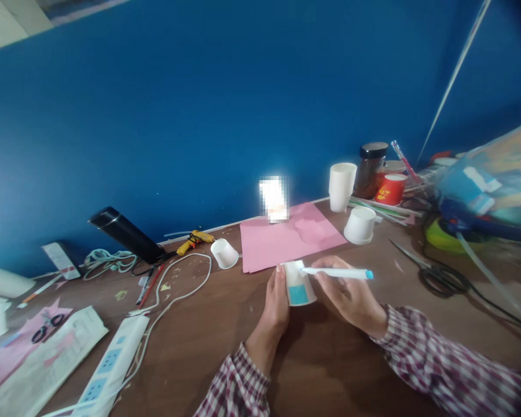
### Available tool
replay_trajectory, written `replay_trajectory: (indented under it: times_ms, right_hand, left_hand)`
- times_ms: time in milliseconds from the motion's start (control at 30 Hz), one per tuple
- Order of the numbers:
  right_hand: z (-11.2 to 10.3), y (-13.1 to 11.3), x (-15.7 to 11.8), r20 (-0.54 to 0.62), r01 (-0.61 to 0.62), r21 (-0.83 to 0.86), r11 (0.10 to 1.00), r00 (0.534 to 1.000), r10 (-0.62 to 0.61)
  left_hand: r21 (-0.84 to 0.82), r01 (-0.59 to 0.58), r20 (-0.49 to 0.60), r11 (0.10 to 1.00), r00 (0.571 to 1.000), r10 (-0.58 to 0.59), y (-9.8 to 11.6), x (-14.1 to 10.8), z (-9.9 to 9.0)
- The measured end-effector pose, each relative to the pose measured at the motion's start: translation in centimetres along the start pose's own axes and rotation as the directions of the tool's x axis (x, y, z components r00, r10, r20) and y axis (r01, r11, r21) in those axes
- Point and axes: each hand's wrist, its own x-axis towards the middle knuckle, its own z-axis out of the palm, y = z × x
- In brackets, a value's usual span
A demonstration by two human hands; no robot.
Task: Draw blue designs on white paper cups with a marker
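Note:
My left hand [276,301] is closed around the side of a white paper cup [298,279], which sits upside down with its wide rim toward me. A patch of light blue colour covers the lower part of the cup's side. In my right hand [345,295] is a white marker pen [341,272] with a blue end, held level. Its tip is at the cup's side, above the coloured patch. Pink paper sheets [282,246] lie just beyond the cup.
Paper cups [359,225] stand right, another [224,253] left. Black scissors [434,272] lie right; a power strip [113,365] and white cable lie left. A black flask [128,234], yellow glue gun [195,240], dark jar [370,171] and red cup [391,190] line the blue wall.

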Motion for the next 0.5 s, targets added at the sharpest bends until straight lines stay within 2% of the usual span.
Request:
replay_trajectory:
  times_ms: [500]
  right_hand:
    - [0.08, 0.17, -0.08, 0.004, -0.012, 0.011, 1.000, 1.000, 0.012]
  left_hand:
    - [-0.007, -0.005, 0.014, 1.000, 1.000, 0.005, 0.06, -0.04, -0.06]
